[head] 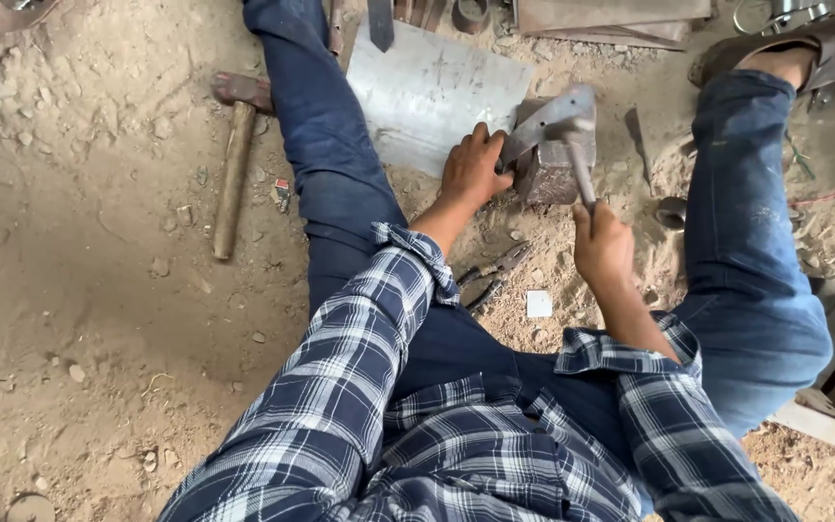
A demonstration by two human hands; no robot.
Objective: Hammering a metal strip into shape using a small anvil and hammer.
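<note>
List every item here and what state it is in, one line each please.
left hand: gripping the metal strip, holding it on the iron block
right hand: closed round the hammer handle, head at the strip
spare hammer: lying untouched on the dirt
metal sheet: flat on the ground
pliers: lying between the legs, unused

Person, head view, inventory:
- Shirt (456, 435): plaid, navy/white/grey check; long sleeves w/ cuffs rolled back below elbows.
- Trousers (326, 126): dark blue denim jeans, dusty, faded at knees, 11 & 2 o'clock.
- Footwear (756, 48): brown sandal w/ strap, 1 o'clock; heel bare.
- Hands: bare, no gloves.
</note>
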